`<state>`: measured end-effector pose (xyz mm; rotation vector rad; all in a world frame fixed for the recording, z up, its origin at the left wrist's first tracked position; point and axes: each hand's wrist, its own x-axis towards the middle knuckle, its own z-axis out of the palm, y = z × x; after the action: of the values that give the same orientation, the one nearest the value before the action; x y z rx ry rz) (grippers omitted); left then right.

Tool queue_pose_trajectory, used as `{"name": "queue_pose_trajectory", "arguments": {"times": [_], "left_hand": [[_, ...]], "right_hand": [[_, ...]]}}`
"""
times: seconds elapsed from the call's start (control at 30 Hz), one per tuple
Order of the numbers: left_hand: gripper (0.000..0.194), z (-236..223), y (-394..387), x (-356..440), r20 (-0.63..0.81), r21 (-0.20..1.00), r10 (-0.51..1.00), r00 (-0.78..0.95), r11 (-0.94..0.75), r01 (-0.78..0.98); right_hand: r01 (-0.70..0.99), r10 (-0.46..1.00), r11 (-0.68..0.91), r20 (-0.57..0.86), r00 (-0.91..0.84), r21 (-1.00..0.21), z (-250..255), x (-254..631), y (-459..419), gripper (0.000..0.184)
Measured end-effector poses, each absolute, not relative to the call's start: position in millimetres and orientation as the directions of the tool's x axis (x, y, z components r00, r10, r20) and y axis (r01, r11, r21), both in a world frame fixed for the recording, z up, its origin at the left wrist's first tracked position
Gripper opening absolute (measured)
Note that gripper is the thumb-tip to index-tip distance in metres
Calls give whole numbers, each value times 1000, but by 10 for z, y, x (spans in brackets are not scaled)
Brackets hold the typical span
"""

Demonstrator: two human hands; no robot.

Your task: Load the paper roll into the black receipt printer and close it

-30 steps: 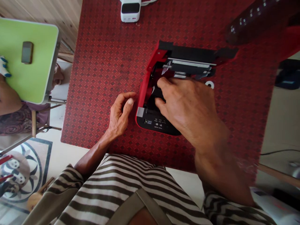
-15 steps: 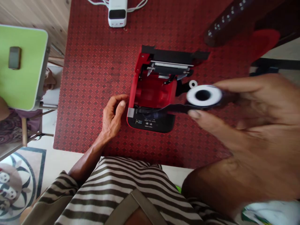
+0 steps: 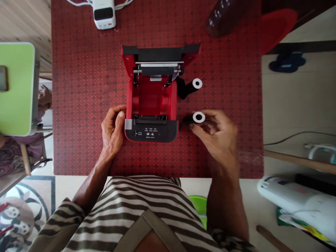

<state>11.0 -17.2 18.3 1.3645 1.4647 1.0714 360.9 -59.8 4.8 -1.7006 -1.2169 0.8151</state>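
A red and black printer (image 3: 151, 131) stands before me with its lid (image 3: 160, 54) raised and its red compartment bare inside. Against the printer's left side rests my left hand (image 3: 112, 131), thumb apart from the curled fingers, with nothing in its grasp. To the right of the printer, my right hand (image 3: 219, 131) pinches a black ribbon roll (image 3: 198, 117) by thumb and fingers. Its white ring-shaped end faces up. A second, similar black roll (image 3: 193, 86) with a white end lies farther back, near the printer's right rear corner.
The red patterned table (image 3: 84, 77) carries a white power bank (image 3: 104, 15) with cables at the back left and a dark bottle (image 3: 223, 17) at the back right. A red stool (image 3: 279, 29) is beyond. At left is a green table (image 3: 17, 105), with another person's hand (image 3: 45, 95) nearby.
My right hand has lowered with the roll from near the camera to beside the printer. The dark strip no longer stretches across the printer. My left hand stays at its side; the view has shifted right.
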Motion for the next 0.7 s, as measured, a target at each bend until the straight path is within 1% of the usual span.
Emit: {"name": "queue_pose_trajectory", "arguments": {"times": [0.1,0.17,0.2,0.27,0.3,0.33,0.37,0.43,0.5,0.53,0.57,0.6,0.7], "left_hand": [[61,186,-167,122,14,954,994,-113,21,299],[62,194,-168,131,13,953,994,-112,22,303],[62,198,-169,135,12,952,994,-112,23,306],[63,205,-172,142,19,951,993,-116,17,308],[62,207,-173,146,22,952,993,-118,15,304],[62,210,-173,149,28,954,992,-122,10,299],[62,212,-173,152,31,956,992,-124,7,293],[63,214,-170,156,35,958,991,-127,3,286],[66,216,-168,155,33,957,991,-128,6,289],[68,217,-167,153,31,956,991,-130,8,293],[70,218,-167,150,27,955,991,-131,13,297],[71,220,-167,148,24,954,991,-132,17,298],[72,229,-171,142,13,957,991,-131,25,289]], "right_hand": [[419,962,-158,-44,268,-894,36,3598,-635,36],[434,969,-157,-54,240,-887,63,3638,-667,40],[437,972,-158,-63,224,-885,86,3679,-685,46],[421,977,-155,-76,197,-894,155,3798,-709,65],[402,981,-140,-70,183,-905,201,3872,-707,73],[380,983,-112,-46,177,-918,249,3947,-687,77],[363,983,-73,-6,181,-929,297,4018,-645,75],[370,972,14,99,213,-929,363,4123,-488,57],[430,962,50,160,222,-902,359,4158,-250,40],[458,968,41,149,202,-888,327,4150,-118,40],[474,976,30,129,177,-880,281,4129,12,44],[475,985,17,97,144,-880,225,4100,132,53],[474,994,-2,49,93,-881,47,3992,395,67]]}}
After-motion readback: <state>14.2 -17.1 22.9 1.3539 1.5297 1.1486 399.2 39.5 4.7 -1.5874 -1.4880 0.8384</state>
